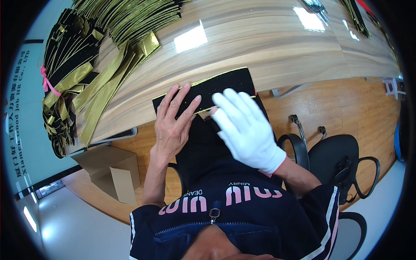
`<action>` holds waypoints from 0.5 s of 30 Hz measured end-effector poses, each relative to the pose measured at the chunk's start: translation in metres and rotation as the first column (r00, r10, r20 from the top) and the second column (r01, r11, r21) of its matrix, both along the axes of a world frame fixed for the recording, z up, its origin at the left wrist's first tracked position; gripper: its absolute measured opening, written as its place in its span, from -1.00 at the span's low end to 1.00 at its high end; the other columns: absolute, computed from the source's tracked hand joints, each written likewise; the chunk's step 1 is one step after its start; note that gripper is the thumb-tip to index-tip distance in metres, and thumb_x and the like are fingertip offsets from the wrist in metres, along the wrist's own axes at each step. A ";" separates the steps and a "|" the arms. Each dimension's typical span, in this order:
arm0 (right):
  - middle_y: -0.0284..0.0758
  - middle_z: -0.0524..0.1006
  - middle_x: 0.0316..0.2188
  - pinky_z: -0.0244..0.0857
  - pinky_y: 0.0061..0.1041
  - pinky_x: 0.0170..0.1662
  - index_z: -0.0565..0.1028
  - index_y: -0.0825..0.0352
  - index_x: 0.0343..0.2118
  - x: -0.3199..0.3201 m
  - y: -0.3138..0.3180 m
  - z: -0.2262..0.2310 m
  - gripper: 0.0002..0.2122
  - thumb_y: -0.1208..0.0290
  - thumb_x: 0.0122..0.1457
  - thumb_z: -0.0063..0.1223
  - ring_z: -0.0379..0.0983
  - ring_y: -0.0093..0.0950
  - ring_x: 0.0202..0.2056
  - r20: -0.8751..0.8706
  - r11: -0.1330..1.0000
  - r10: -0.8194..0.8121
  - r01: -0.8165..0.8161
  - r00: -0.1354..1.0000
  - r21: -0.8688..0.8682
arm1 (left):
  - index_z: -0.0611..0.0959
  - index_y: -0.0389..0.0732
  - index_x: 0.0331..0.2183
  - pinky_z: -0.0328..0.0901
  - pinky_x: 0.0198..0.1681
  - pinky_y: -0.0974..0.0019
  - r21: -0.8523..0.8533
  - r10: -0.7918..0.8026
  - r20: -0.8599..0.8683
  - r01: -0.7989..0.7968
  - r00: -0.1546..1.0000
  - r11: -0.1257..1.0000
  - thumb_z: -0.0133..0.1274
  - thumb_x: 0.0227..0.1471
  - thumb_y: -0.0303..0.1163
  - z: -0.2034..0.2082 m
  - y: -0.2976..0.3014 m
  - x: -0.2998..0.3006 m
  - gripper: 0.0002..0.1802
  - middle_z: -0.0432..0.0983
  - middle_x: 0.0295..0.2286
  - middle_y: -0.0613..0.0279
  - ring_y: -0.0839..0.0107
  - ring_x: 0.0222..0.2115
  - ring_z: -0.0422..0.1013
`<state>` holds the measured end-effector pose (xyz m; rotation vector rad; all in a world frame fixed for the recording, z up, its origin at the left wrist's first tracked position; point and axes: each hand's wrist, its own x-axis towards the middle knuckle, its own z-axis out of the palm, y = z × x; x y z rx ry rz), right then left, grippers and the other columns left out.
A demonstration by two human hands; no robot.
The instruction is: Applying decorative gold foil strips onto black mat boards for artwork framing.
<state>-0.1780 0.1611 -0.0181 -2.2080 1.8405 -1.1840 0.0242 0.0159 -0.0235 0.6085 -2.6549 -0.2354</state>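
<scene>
In front of me a black fabric band (pixel 229 81) with gold-trimmed edges lies at the table's front edge, slanting up to the right. My left hand (pixel 173 123) is bare. Its fingers are spread and rest on the left part of the band; its thumb is mostly hidden. My right hand (pixel 247 130) wears a white glove. Its fingers stretch flat over the right part of the band's near edge, and a bare thumb tip seems to show there. The underside of the band is hidden.
Stacks of gold-edged black bands (pixel 130 21) lie at the far left. Beside them are a bundle with a pink tie (pixel 50 82) and loose gold ribbons (pixel 102 86). A cardboard box (pixel 115 173) is on the floor at left; black chairs (pixel 333 156) stand at right.
</scene>
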 end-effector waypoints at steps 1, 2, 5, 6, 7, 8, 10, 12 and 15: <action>-0.01 0.39 0.28 0.14 0.01 0.38 0.44 0.42 0.20 0.007 -0.003 0.002 -0.38 0.44 0.01 0.34 0.28 0.01 0.33 0.030 1.000 0.019 -0.020 0.999 0.009 | 0.65 0.11 0.17 0.26 0.28 0.03 -0.011 0.003 -0.002 -0.003 1.000 1.000 0.26 0.00 -0.57 -0.001 0.000 0.000 -0.32 0.38 0.28 0.17 0.01 0.29 0.27; 0.01 0.35 0.31 0.12 0.01 0.40 0.42 0.44 0.22 0.011 -0.007 0.004 -0.33 0.38 0.00 0.38 0.24 0.00 0.35 0.017 1.000 0.022 -0.022 1.000 -0.001 | 0.66 0.10 0.17 0.25 0.28 0.03 -0.024 0.007 -0.003 -0.007 1.000 1.000 0.26 -0.01 -0.57 -0.001 -0.001 0.000 -0.32 0.39 0.27 0.16 0.01 0.29 0.27; 0.02 0.34 0.31 0.09 -0.01 0.41 0.40 0.45 0.24 0.013 -0.017 0.000 -0.30 0.37 -0.01 0.39 0.23 0.01 0.36 0.020 0.999 -0.029 0.028 0.999 0.019 | 0.66 0.08 0.16 0.26 0.27 0.02 -0.020 0.008 0.003 -0.008 1.000 1.000 0.26 -0.03 -0.58 -0.002 -0.001 0.000 -0.32 0.39 0.27 0.13 0.00 0.28 0.28; 0.02 0.34 0.31 0.08 -0.03 0.42 0.40 0.45 0.24 0.011 -0.017 -0.001 -0.30 0.37 0.00 0.39 0.23 0.00 0.36 0.034 0.999 -0.042 0.041 0.999 0.033 | 0.66 0.08 0.16 0.26 0.27 0.02 -0.022 0.003 0.005 -0.003 1.000 1.000 0.26 -0.03 -0.58 -0.001 -0.001 0.000 -0.32 0.39 0.27 0.13 0.00 0.28 0.28; 0.02 0.34 0.31 0.08 -0.03 0.42 0.40 0.45 0.24 0.008 -0.018 -0.004 -0.30 0.37 0.00 0.39 0.23 0.00 0.36 0.035 0.998 -0.046 0.045 0.998 0.032 | 0.66 0.07 0.16 0.26 0.27 0.02 -0.016 0.005 0.012 -0.005 1.000 1.000 0.26 -0.02 -0.58 0.001 0.000 0.000 -0.33 0.39 0.27 0.13 0.00 0.28 0.28; 0.01 0.35 0.31 0.09 -0.03 0.42 0.40 0.45 0.24 0.006 -0.018 -0.009 -0.32 0.38 0.01 0.38 0.24 -0.01 0.36 0.016 0.998 -0.055 0.055 0.998 0.034 | 0.67 0.07 0.16 0.26 0.27 0.02 -0.008 0.008 0.019 -0.008 1.000 1.000 0.25 -0.02 -0.59 0.002 0.001 -0.001 -0.33 0.39 0.27 0.13 0.00 0.28 0.28; -0.01 0.36 0.30 0.10 -0.03 0.41 0.40 0.45 0.23 0.003 -0.017 -0.016 -0.33 0.39 0.02 0.37 0.25 -0.02 0.35 -0.004 0.997 -0.066 0.066 0.998 0.038 | 0.67 0.07 0.16 0.26 0.27 0.02 -0.014 0.003 0.018 -0.003 1.000 1.000 0.25 -0.02 -0.59 0.002 0.001 -0.001 -0.33 0.39 0.27 0.13 -0.01 0.28 0.28; -0.04 0.41 0.26 0.15 -0.05 0.39 0.45 0.45 0.19 0.001 -0.018 -0.018 -0.41 0.43 0.06 0.33 0.30 -0.05 0.32 -0.012 0.999 -0.050 0.050 0.999 -0.010 | 0.67 0.06 0.16 0.26 0.27 0.02 -0.022 0.003 0.017 -0.002 1.000 1.000 0.25 -0.01 -0.59 0.003 0.000 -0.001 -0.34 0.39 0.26 0.12 -0.01 0.28 0.29; -0.08 0.47 0.22 0.19 -0.05 0.37 0.50 0.42 0.15 -0.007 -0.016 -0.018 -0.48 0.48 0.08 0.29 0.35 -0.06 0.29 -0.042 0.996 -0.051 0.048 0.998 -0.079 | 0.67 0.06 0.16 0.26 0.27 0.02 -0.004 0.010 0.013 -0.009 1.000 1.000 0.25 -0.01 -0.59 0.003 0.000 -0.001 -0.34 0.40 0.26 0.12 -0.01 0.28 0.28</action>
